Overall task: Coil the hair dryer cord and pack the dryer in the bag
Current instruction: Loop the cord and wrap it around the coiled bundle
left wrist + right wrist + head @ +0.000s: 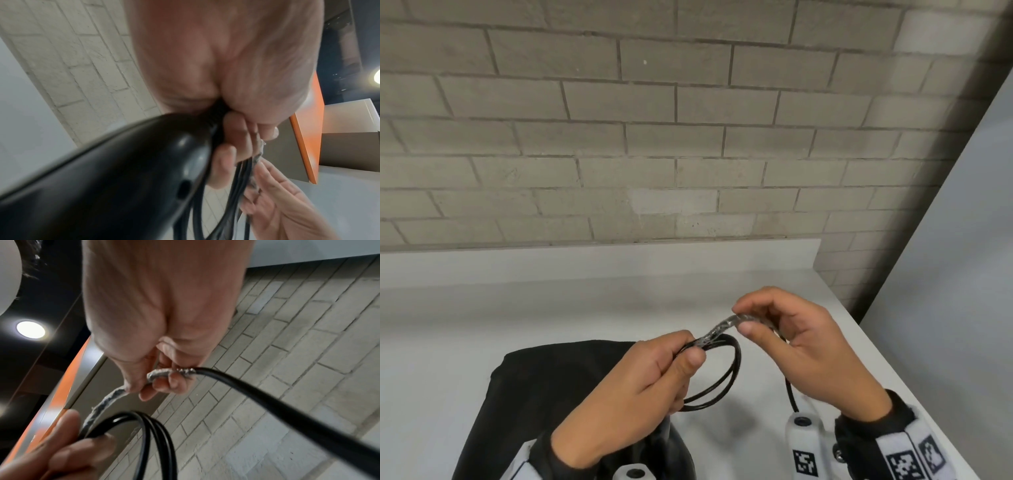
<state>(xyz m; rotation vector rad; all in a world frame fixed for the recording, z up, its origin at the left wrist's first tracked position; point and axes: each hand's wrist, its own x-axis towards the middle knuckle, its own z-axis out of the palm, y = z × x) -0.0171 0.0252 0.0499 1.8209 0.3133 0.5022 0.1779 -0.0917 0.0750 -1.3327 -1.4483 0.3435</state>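
Note:
My left hand (671,366) grips a few loops of the black cord (722,380) above the table. The same hand shows in the left wrist view, holding the cord loops (240,183) beside the black hair dryer (107,175). My right hand (774,329) pinches a silvery taped stretch of the cord (726,327) between thumb and fingers. In the right wrist view the taped stretch (160,374) runs through the fingers, and bare black cord (277,404) trails away to the right. The black bag (544,387) lies flat on the table under my left forearm.
The white table (585,308) ends at a raised back lip against a grey brick wall (654,137). Its right edge runs diagonally near my right wrist. A loose cord length (790,394) hangs below my right hand.

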